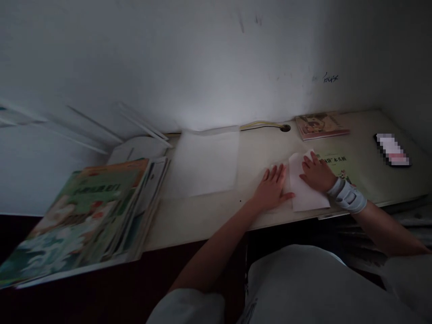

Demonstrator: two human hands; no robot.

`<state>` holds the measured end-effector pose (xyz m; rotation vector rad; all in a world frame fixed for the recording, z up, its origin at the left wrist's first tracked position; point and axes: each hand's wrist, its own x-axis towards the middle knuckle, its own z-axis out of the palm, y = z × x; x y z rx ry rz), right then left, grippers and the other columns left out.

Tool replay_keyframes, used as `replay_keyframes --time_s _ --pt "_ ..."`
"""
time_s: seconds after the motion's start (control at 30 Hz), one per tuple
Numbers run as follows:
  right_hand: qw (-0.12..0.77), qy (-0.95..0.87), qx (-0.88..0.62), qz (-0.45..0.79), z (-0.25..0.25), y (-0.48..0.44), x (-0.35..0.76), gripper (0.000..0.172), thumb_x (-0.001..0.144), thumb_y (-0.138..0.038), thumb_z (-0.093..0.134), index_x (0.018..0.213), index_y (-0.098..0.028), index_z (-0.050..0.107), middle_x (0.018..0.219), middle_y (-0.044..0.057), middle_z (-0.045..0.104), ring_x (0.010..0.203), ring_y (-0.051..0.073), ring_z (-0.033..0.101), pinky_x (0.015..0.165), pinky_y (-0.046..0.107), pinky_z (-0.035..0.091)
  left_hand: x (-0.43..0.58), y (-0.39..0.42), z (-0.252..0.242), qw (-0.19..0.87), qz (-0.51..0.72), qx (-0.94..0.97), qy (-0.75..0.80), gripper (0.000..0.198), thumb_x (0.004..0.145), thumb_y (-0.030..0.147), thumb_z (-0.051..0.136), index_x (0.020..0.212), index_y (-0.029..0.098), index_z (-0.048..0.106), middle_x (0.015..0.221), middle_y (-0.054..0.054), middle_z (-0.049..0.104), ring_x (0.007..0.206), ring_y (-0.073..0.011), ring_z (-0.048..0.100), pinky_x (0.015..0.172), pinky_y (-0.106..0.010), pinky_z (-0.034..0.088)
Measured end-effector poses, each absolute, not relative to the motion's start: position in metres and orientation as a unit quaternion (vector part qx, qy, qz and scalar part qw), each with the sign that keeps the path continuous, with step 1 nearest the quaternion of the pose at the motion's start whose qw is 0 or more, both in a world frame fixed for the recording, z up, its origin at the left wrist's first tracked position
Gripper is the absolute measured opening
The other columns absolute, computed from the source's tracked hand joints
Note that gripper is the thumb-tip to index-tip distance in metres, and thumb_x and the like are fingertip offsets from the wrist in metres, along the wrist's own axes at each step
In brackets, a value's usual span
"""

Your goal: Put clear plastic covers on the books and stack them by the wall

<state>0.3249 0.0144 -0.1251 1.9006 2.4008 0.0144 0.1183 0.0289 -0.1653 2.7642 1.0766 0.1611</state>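
Note:
My left hand (272,190) lies flat on the desk with its fingers stretched out, its thumb close to the left edge of a white sheet of paper (303,195). On that sheet rests my right hand (317,172), palm down, fingers extended and pressing the paper. A pale band circles the right wrist. The sheet partly covers a green book (346,164) with dark lettering and a small drawing on its cover. Left of my hands, a larger white sheet (209,164) is spread on the desk, partly reaching the wall.
Stacked picture books (84,216) fill the desk's left end. A reddish book (322,126) lies by the wall, beside a cable hole (285,128) with a yellow cable. A phone (393,150), its screen blurred out, is at the right. The desk's front edge (216,231) runs before me.

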Motion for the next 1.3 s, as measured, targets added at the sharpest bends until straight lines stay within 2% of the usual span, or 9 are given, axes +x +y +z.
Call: replay_keyframes --time_s 0.17,0.3,0.43,0.5,0.6,0.83,1.0,1.3 --pt "0.024 0.821 0.570 0.003 -0.125 0.001 0.331 0.052 0.090 -0.044 0.042 0.119 -0.003 0.058 0.133 0.023 0.049 0.134 0.038 0.028 0.102 0.050 0.034 0.118 0.029 -0.165 0.089 0.057 0.928 0.357 0.097 0.080 0.075 0.021 0.147 0.006 0.005 0.152 -0.023 0.015 0.141 -0.0327 0.011 0.112 -0.048 0.013" --pt "0.029 0.849 0.527 -0.031 -0.118 0.008 0.339 0.039 0.092 -0.038 0.041 0.108 -0.011 0.063 0.122 0.018 0.058 0.127 0.030 0.041 0.101 0.044 0.034 0.119 0.028 -0.164 0.093 0.050 0.928 0.358 0.096 0.081 0.075 0.020 0.146 0.005 0.008 0.152 -0.022 0.016 0.141 -0.0317 0.012 0.113 -0.048 0.012" --pt "-0.003 0.794 0.608 -0.012 -0.104 0.040 0.344 0.039 0.093 -0.037 0.038 0.118 -0.014 0.056 0.126 0.016 0.057 0.121 0.027 0.047 0.099 0.044 0.034 0.119 0.027 -0.162 0.089 0.045 0.928 0.358 0.095 0.082 0.074 0.020 0.146 0.005 0.012 0.152 -0.022 0.015 0.142 -0.0315 0.012 0.113 -0.047 0.010" --pt "0.021 0.781 0.623 -0.030 -0.100 0.057 0.344 0.041 0.091 -0.040 0.042 0.121 -0.014 0.053 0.126 0.016 0.056 0.118 0.028 0.050 0.096 0.043 0.037 0.119 0.027 -0.161 0.088 0.041 0.928 0.360 0.094 0.082 0.074 0.020 0.146 0.006 0.014 0.153 -0.021 0.014 0.142 -0.0312 0.011 0.113 -0.046 0.010" --pt "0.071 0.789 0.608 -0.058 -0.099 0.075 0.341 0.039 0.087 -0.041 0.047 0.112 -0.014 0.059 0.118 0.015 0.061 0.109 0.028 0.055 0.090 0.039 0.040 0.119 0.027 -0.161 0.085 0.034 0.929 0.359 0.095 0.081 0.075 0.020 0.146 0.006 0.012 0.153 -0.021 0.014 0.142 -0.0301 0.011 0.113 -0.045 0.011" --pt "0.047 0.731 0.668 -0.132 -0.107 0.092 0.343 0.037 0.088 -0.042 0.041 0.094 -0.017 0.069 0.098 0.008 0.070 0.085 0.018 0.062 0.068 0.025 0.041 0.121 0.027 -0.163 0.078 0.024 0.929 0.360 0.098 0.080 0.076 0.021 0.147 0.007 0.009 0.153 -0.020 0.015 0.142 -0.0296 0.009 0.113 -0.046 0.011" --pt "0.069 0.737 0.654 -0.156 -0.107 0.095 0.348 0.022 0.077 -0.033 0.057 0.078 -0.017 0.072 0.080 0.006 0.071 0.072 0.016 0.062 0.061 0.025 0.038 0.121 0.025 -0.160 0.087 0.029 0.930 0.355 0.098 0.080 0.077 0.020 0.146 0.004 0.015 0.152 -0.022 0.013 0.142 -0.0303 0.010 0.114 -0.045 0.010" --pt "0.010 0.743 0.663 -0.091 -0.119 0.084 0.337 0.031 0.085 -0.037 0.046 0.086 -0.018 0.071 0.093 0.007 0.071 0.087 0.020 0.062 0.075 0.030 0.041 0.118 0.026 -0.160 0.092 0.037 0.943 0.319 0.096 0.079 0.076 0.024 0.147 0.009 0.011 0.152 -0.020 0.016 0.141 -0.0318 0.012 0.113 -0.049 0.009"
